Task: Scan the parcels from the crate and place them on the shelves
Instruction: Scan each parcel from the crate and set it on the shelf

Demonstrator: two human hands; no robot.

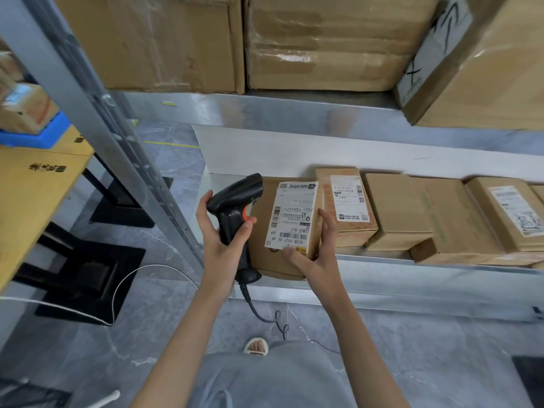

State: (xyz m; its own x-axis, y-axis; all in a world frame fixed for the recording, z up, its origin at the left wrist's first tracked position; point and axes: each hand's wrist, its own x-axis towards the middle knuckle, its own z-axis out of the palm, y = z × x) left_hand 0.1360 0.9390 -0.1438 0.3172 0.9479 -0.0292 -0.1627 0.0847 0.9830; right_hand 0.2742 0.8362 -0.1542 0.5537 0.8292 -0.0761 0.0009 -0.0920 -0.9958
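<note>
1. The left hand (223, 234) grips the handle of a black barcode scanner (235, 213); the fingers are curled around it, and the thumb lies near the orange trigger. The scanner is just left of the parcel and seems to touch its left side, but I cannot tell this for sure.
2. A coiled cable (265, 316) hangs from the bottom of the scanner, below the parcel.
3. The right hand (318, 254) holds the parcel (282, 231), a brown carton with a white label (294, 214) on its top. The thumb is bent on the near edge of the label and the fingers lie along the parcel's right side.
4. The parcel sits at the left end of the lower shelf (368, 278), and its near corner comes over the shelf's front edge.
5. Right of the parcel, a row of other cartons (397, 210) stands on the same shelf; the nearest is just beside it.
6. Above the parcel, big cardboard boxes (323, 42) fill the upper shelf.
7. Far left of the parcel stands a blue crate (35, 136) with a carton in it.
</note>
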